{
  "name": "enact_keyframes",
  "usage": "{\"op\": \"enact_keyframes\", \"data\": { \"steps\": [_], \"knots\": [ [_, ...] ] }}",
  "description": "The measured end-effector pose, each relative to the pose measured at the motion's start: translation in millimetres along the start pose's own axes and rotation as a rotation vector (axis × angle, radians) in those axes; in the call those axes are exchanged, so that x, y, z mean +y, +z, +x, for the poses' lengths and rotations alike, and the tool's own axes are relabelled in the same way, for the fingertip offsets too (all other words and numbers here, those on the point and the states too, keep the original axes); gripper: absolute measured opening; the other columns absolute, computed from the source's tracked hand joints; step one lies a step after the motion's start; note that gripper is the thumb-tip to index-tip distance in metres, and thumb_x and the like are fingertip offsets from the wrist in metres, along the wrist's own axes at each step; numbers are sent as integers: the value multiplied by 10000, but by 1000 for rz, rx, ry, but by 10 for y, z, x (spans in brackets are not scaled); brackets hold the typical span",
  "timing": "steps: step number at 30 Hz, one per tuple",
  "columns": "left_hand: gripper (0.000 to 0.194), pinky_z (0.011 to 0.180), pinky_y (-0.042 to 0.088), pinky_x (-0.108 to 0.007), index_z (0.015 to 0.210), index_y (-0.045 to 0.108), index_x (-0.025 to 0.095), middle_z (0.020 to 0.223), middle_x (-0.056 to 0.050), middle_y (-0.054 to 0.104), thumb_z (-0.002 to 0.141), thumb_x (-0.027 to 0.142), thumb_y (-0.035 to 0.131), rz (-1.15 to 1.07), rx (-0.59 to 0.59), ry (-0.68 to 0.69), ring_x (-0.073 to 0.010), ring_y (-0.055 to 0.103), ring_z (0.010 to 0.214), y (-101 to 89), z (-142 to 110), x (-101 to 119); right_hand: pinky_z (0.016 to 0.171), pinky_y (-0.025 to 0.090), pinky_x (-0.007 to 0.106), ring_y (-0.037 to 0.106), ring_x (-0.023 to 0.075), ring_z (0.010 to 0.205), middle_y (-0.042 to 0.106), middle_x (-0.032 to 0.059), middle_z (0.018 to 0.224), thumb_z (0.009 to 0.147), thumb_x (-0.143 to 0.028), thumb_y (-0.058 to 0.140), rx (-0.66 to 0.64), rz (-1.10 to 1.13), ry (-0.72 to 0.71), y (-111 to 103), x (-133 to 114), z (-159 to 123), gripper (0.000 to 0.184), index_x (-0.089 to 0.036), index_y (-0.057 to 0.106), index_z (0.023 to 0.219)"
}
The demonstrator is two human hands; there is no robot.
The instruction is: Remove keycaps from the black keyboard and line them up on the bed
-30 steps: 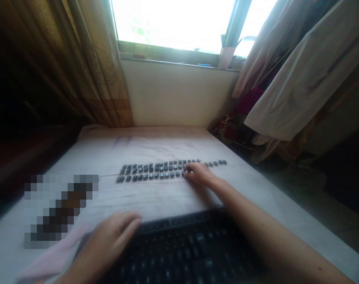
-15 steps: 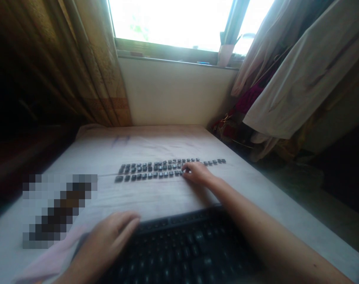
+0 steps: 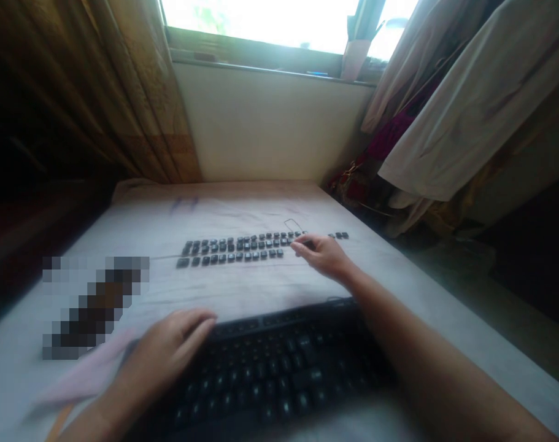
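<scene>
A black keyboard lies at the near edge of a white cloth-covered table. My left hand rests flat on the keyboard's left end, fingers stretched out. Several loose black keycaps lie in rows further back on the cloth. My right hand reaches to the right end of those rows, fingers curled in a pinch over a dark keycap. A thin wire loop lies just behind the rows.
A pink cloth lies left of the keyboard, next to a blurred-out patch. Brown curtains hang at the left, a window at the back, and hanging clothes at the right beside the table's edge.
My right hand has lifted slightly and shifted right along the keycap rows. The view has tilted down, showing more of the keyboard. My left hand stays on the keyboard.
</scene>
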State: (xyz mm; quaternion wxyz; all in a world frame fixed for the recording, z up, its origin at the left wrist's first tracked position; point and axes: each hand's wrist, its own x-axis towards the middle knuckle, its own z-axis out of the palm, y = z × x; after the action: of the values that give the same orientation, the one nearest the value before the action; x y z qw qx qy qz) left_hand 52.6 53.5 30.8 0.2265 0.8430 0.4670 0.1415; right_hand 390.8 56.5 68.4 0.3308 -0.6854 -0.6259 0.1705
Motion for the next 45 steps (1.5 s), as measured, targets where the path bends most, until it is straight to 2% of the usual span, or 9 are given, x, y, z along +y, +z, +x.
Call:
{"op": "enact_keyframes", "data": {
  "steps": [4, 7, 10, 14, 19, 27, 37, 42, 45],
  "knots": [
    [417, 878, 547, -348, 1015, 754, 305, 1040, -4, 784, 910, 558, 439, -2, -10, -11, -258, 716, 982, -10, 6, 10, 410, 392, 233, 486, 87, 418, 669, 30, 643, 862, -564, 573, 69, 324, 7, -71, 38, -347, 438, -148, 707, 838],
    [435, 884, 538, -331, 1017, 756, 301, 1052, -6, 782, 910, 584, 443, -2, -16, -18, -258, 712, 991, -9, 6, -2, 364, 332, 203, 452, 67, 401, 618, 2, 581, 738, -606, 723, 186, 638, 62, -124, 160, -500, 458, -148, 703, 741],
    [444, 872, 533, -314, 1008, 761, 299, 1057, -5, 780, 907, 604, 456, -10, -22, -25, -260, 707, 998, -12, 0, -20, 321, 253, 170, 417, 45, 379, 587, -17, 548, 607, -617, 827, 261, 844, 193, -191, 345, -512, 492, -149, 700, 690],
    [431, 841, 523, -273, 965, 770, 296, 1014, 13, 787, 916, 599, 467, -62, -68, -4, -245, 709, 969, -28, -6, -38, 298, 222, 144, 410, 36, 372, 575, -23, 540, 612, -614, 834, 157, 1064, 336, -233, 530, -454, 481, -161, 680, 660],
    [450, 823, 511, -262, 915, 766, 269, 956, 6, 789, 900, 618, 483, -103, -98, -33, -246, 705, 934, -52, 10, -28, 309, 279, 135, 454, 45, 393, 585, -25, 561, 686, -611, 789, 66, 1226, 379, -174, 535, -470, 464, -171, 650, 640],
    [462, 872, 498, -286, 925, 765, 239, 985, 4, 785, 900, 614, 496, -100, -130, -97, -260, 682, 975, -113, 18, 28, 366, 331, 171, 478, 75, 424, 578, -34, 586, 769, -612, 706, 48, 1306, 428, -201, 493, -508, 452, -197, 584, 638],
    [500, 918, 500, -337, 966, 778, 267, 1051, -13, 784, 842, 673, 514, -60, -113, -116, -289, 683, 1020, -83, 37, -55, 331, 191, 195, 252, 66, 350, 323, -76, 445, 807, -731, 532, -47, 1149, 339, -199, 472, -498, 593, -201, 516, 542],
    [500, 894, 511, -331, 955, 780, 266, 1030, -15, 790, 850, 666, 499, -38, -104, -98, -286, 695, 1004, -104, 32, 24, 313, 174, 178, 217, 52, 327, 295, -108, 414, 756, -747, 602, -64, 1149, 316, -170, 489, -489, 577, -205, 507, 581],
    [521, 905, 507, -355, 960, 778, 266, 1040, -30, 788, 839, 681, 487, -42, -100, -114, -300, 691, 1013, -104, 34, 39, 325, 214, 159, 284, 42, 340, 348, -114, 438, 721, -659, 713, -61, 1158, 308, -145, 523, -473, 503, -201, 521, 640]
  ]
}}
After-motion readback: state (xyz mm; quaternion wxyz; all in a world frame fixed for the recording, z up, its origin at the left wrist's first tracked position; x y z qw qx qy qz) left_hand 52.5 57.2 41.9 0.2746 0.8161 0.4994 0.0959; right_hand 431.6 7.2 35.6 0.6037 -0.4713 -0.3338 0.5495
